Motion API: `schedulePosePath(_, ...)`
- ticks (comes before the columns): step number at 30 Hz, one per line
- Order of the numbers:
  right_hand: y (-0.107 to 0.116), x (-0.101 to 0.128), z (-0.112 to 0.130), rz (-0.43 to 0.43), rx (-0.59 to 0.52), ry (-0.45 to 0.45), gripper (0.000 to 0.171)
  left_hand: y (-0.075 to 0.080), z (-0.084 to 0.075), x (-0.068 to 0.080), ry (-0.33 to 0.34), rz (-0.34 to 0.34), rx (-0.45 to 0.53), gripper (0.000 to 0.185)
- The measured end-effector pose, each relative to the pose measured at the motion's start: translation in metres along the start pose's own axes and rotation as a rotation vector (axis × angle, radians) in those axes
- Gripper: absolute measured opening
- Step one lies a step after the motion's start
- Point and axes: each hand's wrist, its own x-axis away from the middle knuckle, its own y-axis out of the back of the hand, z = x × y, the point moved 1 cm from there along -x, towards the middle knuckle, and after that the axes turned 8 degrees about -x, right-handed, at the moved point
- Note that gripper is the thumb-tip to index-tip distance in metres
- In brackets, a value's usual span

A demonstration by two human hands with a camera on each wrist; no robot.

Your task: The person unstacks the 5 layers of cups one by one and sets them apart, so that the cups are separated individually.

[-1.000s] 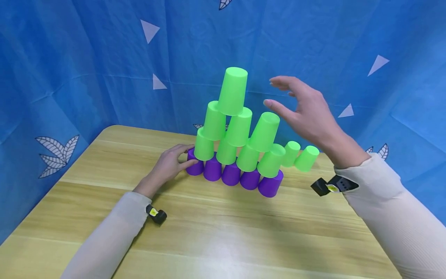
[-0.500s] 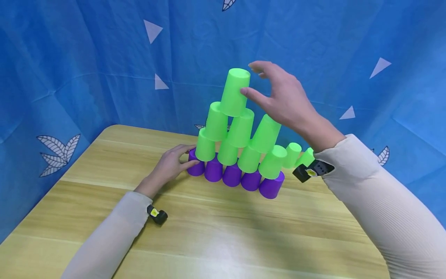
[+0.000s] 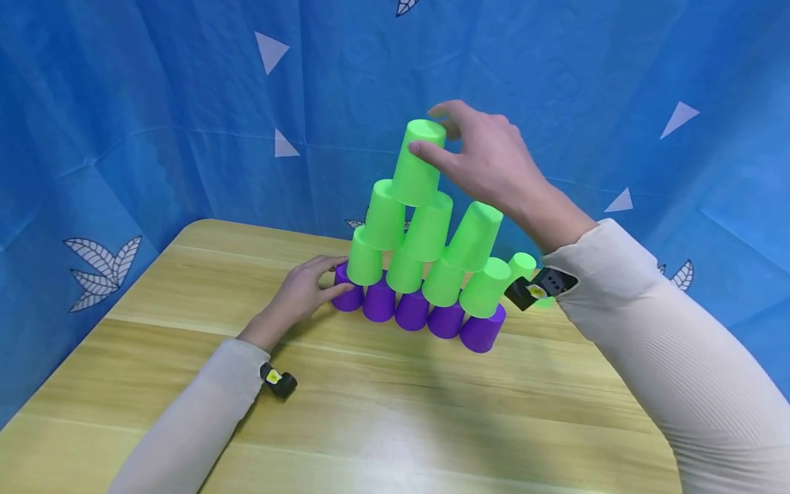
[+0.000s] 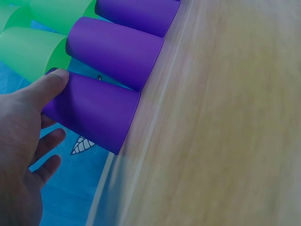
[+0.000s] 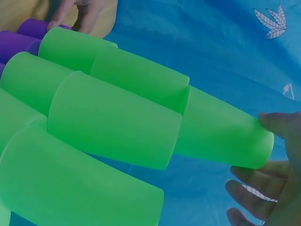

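Note:
In the head view, inverted cups stand in a stepped stack. At its base, my left hand [image 3: 299,293] holds the leftmost purple cup [image 4: 96,113] between thumb and fingers. Several more purple cups [image 3: 410,310] continue that row to the right. Above them sits a row of green cups [image 3: 404,273], then a row of three green cups [image 3: 428,230]. A single green cup [image 3: 413,168] forms the top, bridging the left two. My right hand [image 3: 490,154] has thumb and fingers around this cup's upper end; the right wrist view shows the thumb [image 5: 277,123] against it.
Behind the stack's right end stands another green cup [image 3: 523,264]; a second one is mostly covered by the right wrist camera [image 3: 524,291]. All rest on a wooden table [image 3: 345,405]. A blue patterned curtain [image 3: 197,82] hangs close behind the table.
My right hand has moved left from beside the stack to the top green cup and taken hold of its upper end. The left hand and the stack look unchanged.

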Motion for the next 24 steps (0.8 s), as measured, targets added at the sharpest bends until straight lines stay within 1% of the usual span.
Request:
schedulePosePath(5, 0.002, 0.003, 0.000, -0.012, -0.012, -0.007, 0.065, 0.000, -0.001, 0.000, 0.000, 0.007, -0.003, 0.059)
schedulePosePath(11, 0.012, 0.011, -0.006, -0.070, -0.064, -0.019, 0.063, 0.000, 0.000, 0.001, 0.001, 0.007, -0.001, 0.060)
schedulePosePath(18, 0.031, 0.022, -0.022, -0.133, -0.109, -0.017, 0.061, 0.000, 0.001, 0.001, 0.002, 0.009, -0.006, 0.060)
schedulePosePath(24, 0.045, 0.034, -0.043, -0.180, -0.127, -0.069, 0.061, 0.000, 0.002, 0.001, -0.002, 0.005, -0.010, 0.060)
